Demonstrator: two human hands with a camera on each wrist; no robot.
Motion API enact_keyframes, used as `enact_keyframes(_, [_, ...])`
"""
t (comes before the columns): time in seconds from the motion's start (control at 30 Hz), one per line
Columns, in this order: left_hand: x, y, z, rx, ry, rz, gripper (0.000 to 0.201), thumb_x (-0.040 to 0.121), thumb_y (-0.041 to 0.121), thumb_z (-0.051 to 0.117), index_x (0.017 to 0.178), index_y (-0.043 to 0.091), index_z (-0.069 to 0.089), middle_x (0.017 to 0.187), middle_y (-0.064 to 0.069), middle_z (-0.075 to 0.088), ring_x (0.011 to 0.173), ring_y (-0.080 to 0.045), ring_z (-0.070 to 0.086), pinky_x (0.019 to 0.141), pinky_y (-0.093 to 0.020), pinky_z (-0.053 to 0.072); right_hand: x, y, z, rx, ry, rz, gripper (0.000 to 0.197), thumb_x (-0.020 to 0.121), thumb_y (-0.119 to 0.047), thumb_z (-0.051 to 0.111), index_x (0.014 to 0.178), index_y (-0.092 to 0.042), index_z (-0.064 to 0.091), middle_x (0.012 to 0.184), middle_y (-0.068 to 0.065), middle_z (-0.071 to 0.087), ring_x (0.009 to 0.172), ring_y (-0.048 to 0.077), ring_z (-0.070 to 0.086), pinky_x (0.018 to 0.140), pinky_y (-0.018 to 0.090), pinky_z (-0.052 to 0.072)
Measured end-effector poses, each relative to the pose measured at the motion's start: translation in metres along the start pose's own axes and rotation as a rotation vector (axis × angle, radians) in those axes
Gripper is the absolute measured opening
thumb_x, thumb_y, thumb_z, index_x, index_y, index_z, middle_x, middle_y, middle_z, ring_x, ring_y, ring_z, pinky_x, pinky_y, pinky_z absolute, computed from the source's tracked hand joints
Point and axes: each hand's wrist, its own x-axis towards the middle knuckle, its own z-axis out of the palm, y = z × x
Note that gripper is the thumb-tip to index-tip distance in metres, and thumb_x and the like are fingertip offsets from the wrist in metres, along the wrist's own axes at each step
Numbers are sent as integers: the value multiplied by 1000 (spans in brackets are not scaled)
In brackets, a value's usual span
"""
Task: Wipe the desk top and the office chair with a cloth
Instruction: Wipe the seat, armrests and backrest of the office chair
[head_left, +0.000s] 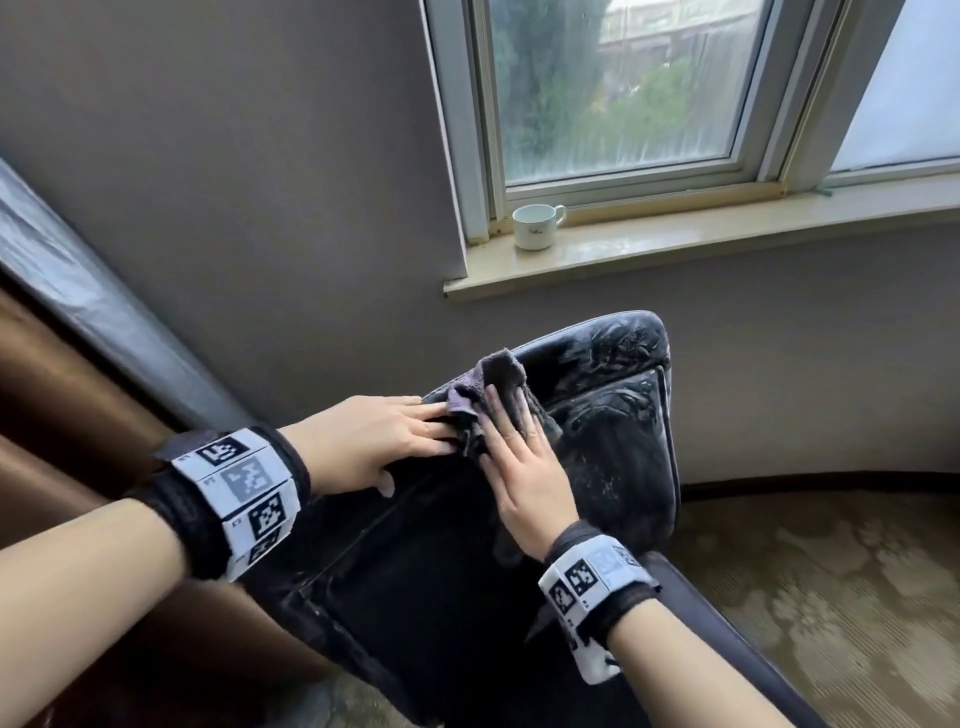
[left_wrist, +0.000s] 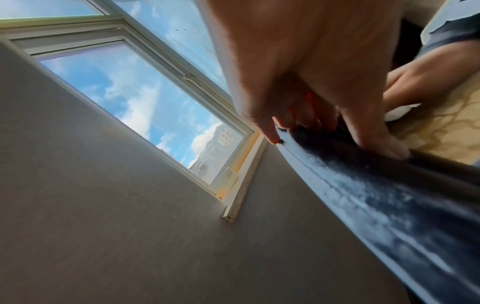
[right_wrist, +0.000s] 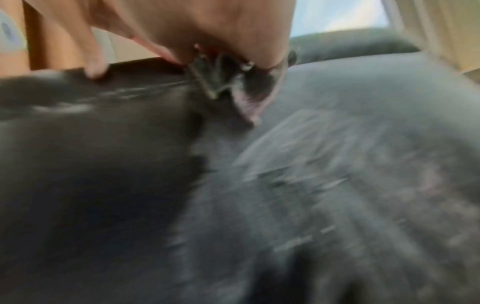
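text: none readable | wrist bands (head_left: 244, 499): coded square markers only

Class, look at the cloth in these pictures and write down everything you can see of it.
The cloth is small, dark grey with a purplish tinge, and looks like soft terry. It lies crumpled on the upper edge of the black chair back, one corner sticking up. The right hand presses flat on it with straight fingers; the left hand rests on the chair beside it, fingertips at its bunched edge. The right wrist view shows it blurred under the fingers.

Forearms bare. Left wristband (head_left: 228, 499) and right wristband (head_left: 592, 597): black fabric, each carrying white panels printed with black square markers.
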Motion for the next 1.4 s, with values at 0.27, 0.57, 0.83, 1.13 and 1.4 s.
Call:
enact_keyframes(0.27, [16,-1,0,-20,-235,-98,93,82,24,67,150,30,3,148,20,-20,133,0,-27,110,-15,-8,28,35,-11,167,227,472,59,92,-38,17,146,-18,8,153,-7,-3,145,24,-4,118,32,-5])
enact_keyframes(0.57, [45,3,-11,-7,-222,-102,97,82,25,68,150,29,-1,145,17,-27,132,-1,-28,114,-20,-2,27,79,-33,60,168,364,55,95,-33,23,147,-14,23,156,0,6,145,25,-3,118,41,5])
enact_keyframes(0.83, [72,3,-25,-24,-198,-143,99,78,28,72,149,34,4,141,23,-25,141,0,-10,112,-27,27,20,42,-30,117,61,223,54,95,-36,24,146,-22,8,154,-9,-3,144,19,-12,118,31,-7])
enact_keyframes(1.13, [78,3,-19,-59,-187,-141,101,77,21,73,149,37,4,150,23,-22,141,3,-13,103,-24,37,51,70,-37,263,352,682,55,98,-25,28,148,-11,12,157,9,0,145,28,-2,119,36,-1])
enact_keyframes(1.4, [84,4,-16,-53,-171,-134,99,78,25,71,148,38,2,148,23,-26,133,7,-25,94,-9,18,43,84,-37,175,256,537,54,99,-27,28,149,-11,14,157,3,2,144,17,-5,118,29,-4])
